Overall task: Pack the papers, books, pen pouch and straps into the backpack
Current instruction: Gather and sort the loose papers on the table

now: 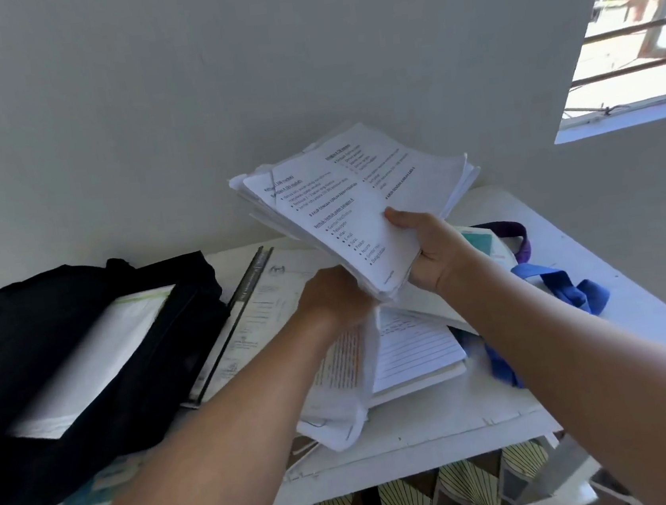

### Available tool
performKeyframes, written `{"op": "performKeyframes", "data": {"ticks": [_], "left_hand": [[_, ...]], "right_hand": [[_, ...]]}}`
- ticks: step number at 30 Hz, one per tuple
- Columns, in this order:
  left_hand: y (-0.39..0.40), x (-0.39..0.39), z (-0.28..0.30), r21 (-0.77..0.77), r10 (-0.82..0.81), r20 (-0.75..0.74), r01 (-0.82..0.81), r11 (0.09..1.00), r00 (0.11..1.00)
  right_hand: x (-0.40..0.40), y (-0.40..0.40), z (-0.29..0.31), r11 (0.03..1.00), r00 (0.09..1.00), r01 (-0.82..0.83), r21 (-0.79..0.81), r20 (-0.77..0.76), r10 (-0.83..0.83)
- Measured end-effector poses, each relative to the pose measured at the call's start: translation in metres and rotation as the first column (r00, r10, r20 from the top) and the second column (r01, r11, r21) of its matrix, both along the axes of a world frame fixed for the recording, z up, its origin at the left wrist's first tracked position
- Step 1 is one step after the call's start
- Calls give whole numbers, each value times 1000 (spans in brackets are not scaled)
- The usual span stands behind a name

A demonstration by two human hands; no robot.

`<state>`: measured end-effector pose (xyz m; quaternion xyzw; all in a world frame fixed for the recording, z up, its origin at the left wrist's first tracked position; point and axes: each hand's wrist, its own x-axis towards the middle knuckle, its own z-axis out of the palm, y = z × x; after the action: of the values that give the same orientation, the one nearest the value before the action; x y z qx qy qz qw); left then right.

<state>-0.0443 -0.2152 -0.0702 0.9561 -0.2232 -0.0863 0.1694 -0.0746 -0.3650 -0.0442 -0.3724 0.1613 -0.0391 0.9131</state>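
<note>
Both hands hold a thick stack of printed papers (pixel 355 204) lifted above the table. My right hand (pixel 431 251) grips its near right edge, thumb on top. My left hand (pixel 334 295) supports the stack's near corner from below. The black backpack (pixel 36 361) lies open at the left with a white book or paper bundle (pixel 98 358) inside. Under the stack, more papers and a lined notebook (pixel 412 347) lie on the table. A blue strap (pixel 559 288) and a purple strap (pixel 516 235) lie at the right.
A white table (pixel 446 426) stands against a grey wall. A dark-spined folder with forms (pixel 245 299) lies beside the backpack. A teal-covered book (pixel 484 243) peeks out behind my right hand. A barred window (pixel 630 31) is at the upper right. Patterned floor shows below.
</note>
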Motion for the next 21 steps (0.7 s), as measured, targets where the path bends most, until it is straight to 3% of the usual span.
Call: {"op": "performKeyframes", "data": {"ticks": [2, 7, 13, 16, 21], "left_hand": [[11, -4, -2, -18, -31, -55, 30, 999, 998], [42, -17, -12, 275, -61, 38, 49, 960, 997], [32, -33, -20, 252, -36, 9, 33, 967, 999], [32, -36, -19, 154, 4, -3, -4, 988, 1000], [50, -28, -1, -213, 137, 31, -128, 969, 990]], "right_hand": [[-1, -2, -2, 1000, 1000, 10, 6, -3, -10], [-3, 5, -9, 998, 999, 34, 53, -1, -34], [-4, 16, -12, 998, 998, 44, 47, -39, -42], [-4, 17, -12, 999, 999, 24, 35, -45, -22], [-5, 18, -14, 1000, 998, 14, 20, -67, -13]]}}
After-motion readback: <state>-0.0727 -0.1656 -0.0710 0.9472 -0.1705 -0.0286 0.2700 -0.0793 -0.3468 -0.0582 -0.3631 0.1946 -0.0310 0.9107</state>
